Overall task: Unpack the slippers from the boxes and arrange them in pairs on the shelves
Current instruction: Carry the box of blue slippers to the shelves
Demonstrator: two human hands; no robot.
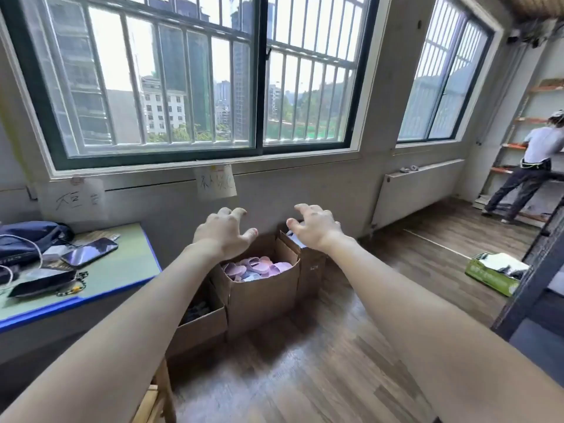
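Head: cardboard box (262, 300) (open-topped) holds rounded pastel slippers (259, 267).

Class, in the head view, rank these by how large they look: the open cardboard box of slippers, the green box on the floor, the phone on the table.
1. cardboard box of slippers
2. green box
3. phone
The green box sits farther off, so its real size is unsure.

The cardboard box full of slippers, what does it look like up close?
The cardboard box is plain brown, upright, top flaps open. It stands on the wooden floor, with a lower box at one side and another box at the other. Pink, lilac and pale blue slippers fill it nearly to the rim.
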